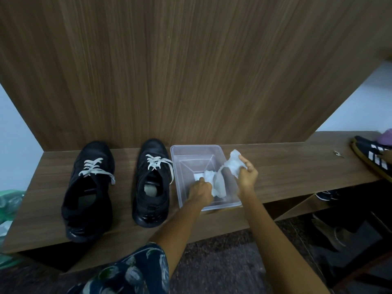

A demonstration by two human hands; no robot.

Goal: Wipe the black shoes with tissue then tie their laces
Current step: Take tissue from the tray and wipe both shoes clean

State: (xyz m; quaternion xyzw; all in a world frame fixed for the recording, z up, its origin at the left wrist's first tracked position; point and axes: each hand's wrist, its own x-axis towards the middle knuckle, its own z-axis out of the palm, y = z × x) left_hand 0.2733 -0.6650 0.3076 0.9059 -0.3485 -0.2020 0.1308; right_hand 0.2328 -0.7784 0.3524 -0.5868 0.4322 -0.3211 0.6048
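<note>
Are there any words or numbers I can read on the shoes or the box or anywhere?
No, none can be read.
Black shoes: no brand or word shows.
Clear plastic box: no label.
Tissue held by both hands: plain white.
Striped shoe at the right edge: only white stripes, no letters.

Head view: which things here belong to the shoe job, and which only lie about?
Job: two black shoes, tissue held by both hands, clear tub.
Lying about: striped shoe, green bag, small metal item.
</note>
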